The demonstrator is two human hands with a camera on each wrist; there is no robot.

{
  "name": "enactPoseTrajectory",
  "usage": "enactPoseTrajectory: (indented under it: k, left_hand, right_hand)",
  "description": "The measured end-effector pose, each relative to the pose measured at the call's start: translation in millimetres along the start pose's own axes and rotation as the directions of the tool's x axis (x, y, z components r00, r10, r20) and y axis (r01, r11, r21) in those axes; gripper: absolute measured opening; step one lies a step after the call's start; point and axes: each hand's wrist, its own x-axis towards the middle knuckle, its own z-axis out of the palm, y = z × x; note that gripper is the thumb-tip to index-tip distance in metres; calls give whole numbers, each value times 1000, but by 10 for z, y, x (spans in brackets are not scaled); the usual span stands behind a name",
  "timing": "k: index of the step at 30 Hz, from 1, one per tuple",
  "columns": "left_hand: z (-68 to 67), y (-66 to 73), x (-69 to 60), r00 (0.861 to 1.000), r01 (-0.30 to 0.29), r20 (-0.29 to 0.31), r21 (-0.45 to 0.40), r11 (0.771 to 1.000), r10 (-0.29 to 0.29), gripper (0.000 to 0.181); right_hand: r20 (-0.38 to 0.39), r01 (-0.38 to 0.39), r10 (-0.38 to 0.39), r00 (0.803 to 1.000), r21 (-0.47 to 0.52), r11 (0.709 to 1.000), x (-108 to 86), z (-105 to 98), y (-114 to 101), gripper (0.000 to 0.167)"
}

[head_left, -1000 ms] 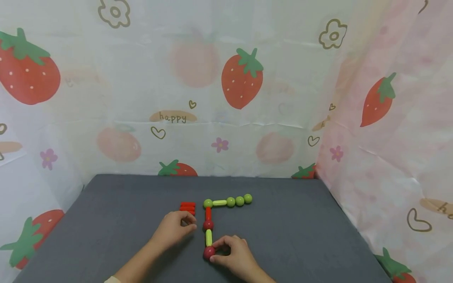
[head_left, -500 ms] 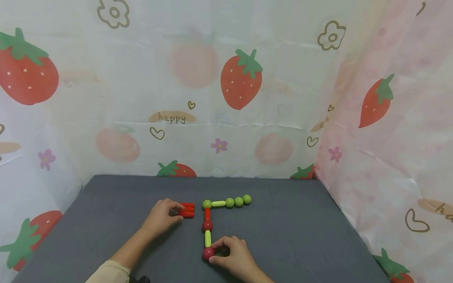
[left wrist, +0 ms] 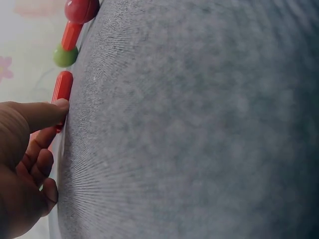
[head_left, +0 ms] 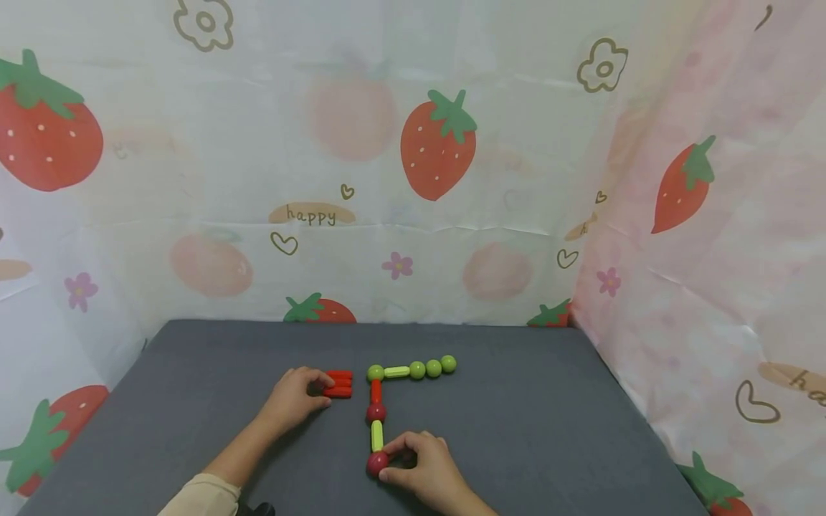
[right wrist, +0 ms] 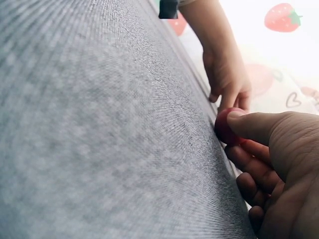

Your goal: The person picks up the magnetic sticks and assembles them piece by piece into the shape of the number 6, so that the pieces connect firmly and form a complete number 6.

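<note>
Several short red rods [head_left: 339,383] lie side by side in a stack of rows on the dark tabletop. My left hand [head_left: 293,396] holds them at their left ends, thumb on the near side and fingers on the far side; the left wrist view shows the thumb against a red rod [left wrist: 62,88]. To their right stands a chain of beads and rods. My right hand [head_left: 426,466] pinches the dark red ball [head_left: 376,463] at the chain's near end. A yellow-green rod [head_left: 377,436], another red ball [head_left: 376,412] and a red rod [head_left: 376,390] follow away from me.
At the chain's far corner sits a green ball [head_left: 376,373]. From it a yellow-green rod [head_left: 396,372] and more green balls [head_left: 434,368] run right. The grey table [head_left: 516,423] ends at a strawberry-print curtain [head_left: 439,236] behind and at the sides.
My left hand has moved left from beside the chain to the red rods' left ends and now holds them. The right hand keeps its pinch on the red ball. The head view has shifted slightly.
</note>
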Motion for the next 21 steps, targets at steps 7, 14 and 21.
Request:
enactPoseTrajectory:
  k: [7, 14, 21]
  left_hand:
    - [-1, 11, 8, 1000, 6, -8, -18, 1000, -6, 18]
    - [-25, 58, -7, 1000, 20, -7, -11, 1000, -20, 17]
    - [-42, 58, -34, 1000, -13, 0, 65, 998, 13, 16]
  right_hand:
    - [2, 13, -13, 1000, 9, 1000, -2, -1, 2, 26]
    - [5, 19, -19, 1000, 14, 1000, -2, -12, -4, 26]
    - [11, 15, -16, 1000, 13, 1000, 2, -12, 2, 26]
